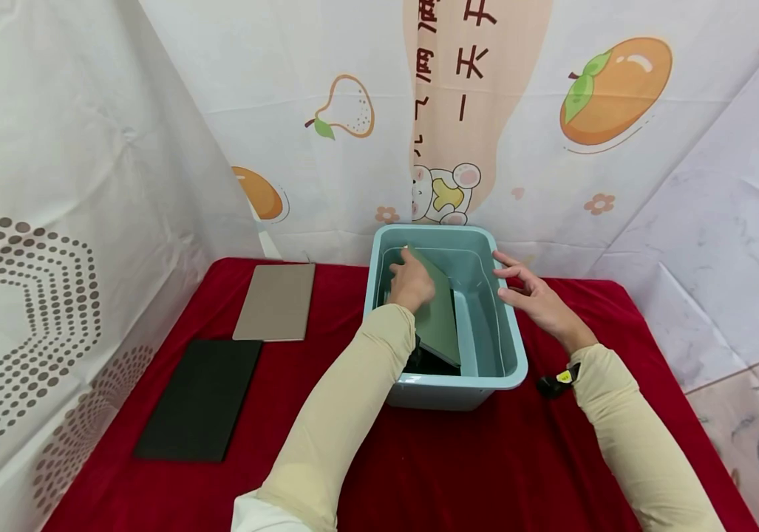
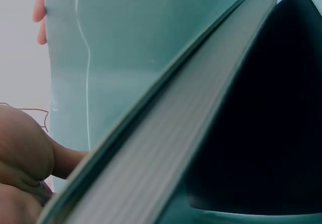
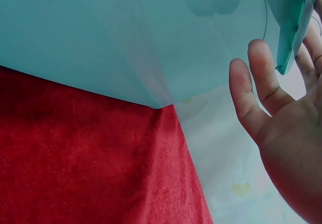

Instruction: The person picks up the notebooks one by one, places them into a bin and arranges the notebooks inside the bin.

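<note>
Left hand (image 1: 412,284): fingers curled, pinching far end of green book (image 1: 442,325); book tilted inside bin (image 1: 472,381), reaching from fingertips toward near end. Dark panel (image 2: 261,113) just beside book, left of it. Right hand (image 1: 539,303): fingers spread, at bin's right rim, gripping nothing; firm contact can't be told. Judged risks: one-end pinch may let book twist or slip; near corner may snag panel or wall; loose right hand may let bin shift. Tan book (image 1: 276,303), black pad (image 1: 199,403): well left of fingers.
</note>
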A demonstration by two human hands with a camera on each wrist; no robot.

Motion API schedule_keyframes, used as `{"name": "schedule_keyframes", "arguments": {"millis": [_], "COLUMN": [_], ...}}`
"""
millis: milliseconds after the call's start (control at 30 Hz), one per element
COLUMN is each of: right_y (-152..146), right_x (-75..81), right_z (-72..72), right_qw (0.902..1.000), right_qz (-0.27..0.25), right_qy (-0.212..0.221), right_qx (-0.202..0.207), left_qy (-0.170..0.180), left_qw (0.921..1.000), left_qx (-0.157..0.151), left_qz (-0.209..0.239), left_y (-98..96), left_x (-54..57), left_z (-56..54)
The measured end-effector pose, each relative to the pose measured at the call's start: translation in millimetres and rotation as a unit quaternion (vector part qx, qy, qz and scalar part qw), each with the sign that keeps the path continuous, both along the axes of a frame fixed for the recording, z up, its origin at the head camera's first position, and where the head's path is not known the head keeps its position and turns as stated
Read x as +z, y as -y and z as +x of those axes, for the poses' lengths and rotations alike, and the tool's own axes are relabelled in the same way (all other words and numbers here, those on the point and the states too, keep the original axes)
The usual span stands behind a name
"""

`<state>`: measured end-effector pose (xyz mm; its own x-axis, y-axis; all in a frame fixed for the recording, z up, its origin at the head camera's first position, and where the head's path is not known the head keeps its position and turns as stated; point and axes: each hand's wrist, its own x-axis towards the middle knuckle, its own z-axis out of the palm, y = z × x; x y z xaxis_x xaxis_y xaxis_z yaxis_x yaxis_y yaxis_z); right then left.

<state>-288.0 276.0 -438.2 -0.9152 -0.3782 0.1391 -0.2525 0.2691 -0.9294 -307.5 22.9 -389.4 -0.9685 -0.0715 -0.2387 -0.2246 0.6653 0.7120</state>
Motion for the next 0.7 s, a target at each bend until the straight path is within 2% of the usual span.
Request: {"name": "schedule_keyframes", "arguments": {"millis": [233,467,700], "right_y": [0.6,0.0,-0.8], "right_x": [1.0,2.2,-0.4], "right_z": [0.6,1.5,-0.4], "right_qw": [1.0,1.0,1.0], "right_qz": [-0.004,-0.002,0.001], "right_qy": [0.001,-0.008,0.001], "right_qx": [0.006,0.002,0.005], "left_qy": [0.01,0.013,0.018], "left_qw": [0.9998,0.9996,0.9992], "left_qx": [-0.019,-0.025,-0.035], "left_qz": [-0.002,-0.003,-0.005], "left_y": [-0.9,-1.8,-1.5], "left_x": [-2.3,-3.9,-7.0], "left_z": [-0.1,-1.1,-2.4]}}
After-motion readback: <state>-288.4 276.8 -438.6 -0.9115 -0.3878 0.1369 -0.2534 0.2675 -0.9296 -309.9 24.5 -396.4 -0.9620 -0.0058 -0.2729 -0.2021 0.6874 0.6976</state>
